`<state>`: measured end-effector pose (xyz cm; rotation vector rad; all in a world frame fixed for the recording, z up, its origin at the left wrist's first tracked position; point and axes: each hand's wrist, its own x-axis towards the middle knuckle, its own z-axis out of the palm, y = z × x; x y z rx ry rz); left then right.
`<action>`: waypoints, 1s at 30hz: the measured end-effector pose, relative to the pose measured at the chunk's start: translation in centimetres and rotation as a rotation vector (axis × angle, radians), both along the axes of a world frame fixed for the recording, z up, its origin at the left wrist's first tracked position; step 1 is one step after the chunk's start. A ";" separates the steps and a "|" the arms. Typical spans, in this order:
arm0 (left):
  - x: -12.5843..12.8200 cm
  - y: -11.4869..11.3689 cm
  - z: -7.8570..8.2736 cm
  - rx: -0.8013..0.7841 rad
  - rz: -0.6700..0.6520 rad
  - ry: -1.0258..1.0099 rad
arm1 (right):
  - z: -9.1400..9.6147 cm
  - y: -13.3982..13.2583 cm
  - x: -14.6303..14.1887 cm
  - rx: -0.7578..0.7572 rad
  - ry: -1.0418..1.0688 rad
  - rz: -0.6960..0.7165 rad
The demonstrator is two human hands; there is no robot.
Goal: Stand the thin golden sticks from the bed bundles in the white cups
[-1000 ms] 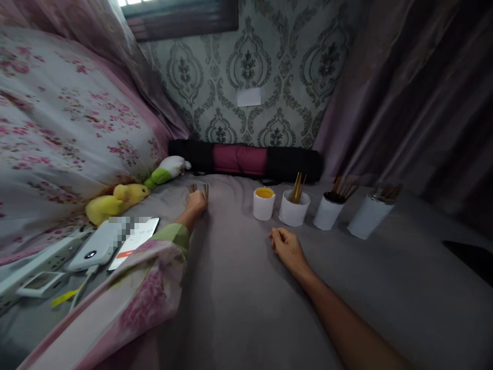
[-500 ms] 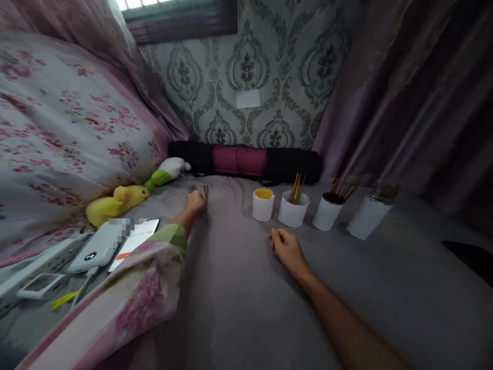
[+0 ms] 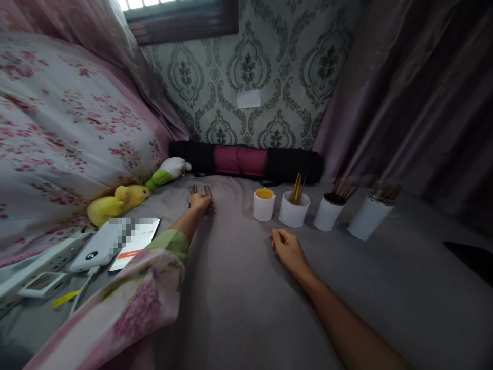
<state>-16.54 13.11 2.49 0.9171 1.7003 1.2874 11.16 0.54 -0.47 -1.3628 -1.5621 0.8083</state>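
My left hand (image 3: 201, 203) is over the bed's far left part, its fingers closed low beside two small clusters of thin brown sticks. One cluster of sticks (image 3: 193, 190) shows behind the knuckles and another cluster (image 3: 208, 190) behind the fingertips. What the fingers hold, if anything, is hidden. Loosely curled, my right hand (image 3: 288, 249) rests on the sheet with nothing visible in it. Closest to it are a white-wrapped cup (image 3: 263, 208) with a yellow inside and a wider white container (image 3: 293, 213) holding several golden-brown sticks.
Farther right stand a white can (image 3: 327, 216) and a taller leaning white can (image 3: 364, 223), both with sticks. A black and maroon roll (image 3: 241, 160) lies along the wall. At left are a yellow plush toy (image 3: 115, 205), a lit phone (image 3: 134, 244), a power bank (image 3: 90, 252) and a power strip (image 3: 46, 262).
My left hand has shifted slightly right and towards me, and more of the stick clusters shows behind it. My right hand stays in place.
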 end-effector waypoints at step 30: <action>5.3 -6.1 -1.4 0.109 -0.123 -0.561 | 0.2 -0.2 0.0 0.019 0.002 -0.006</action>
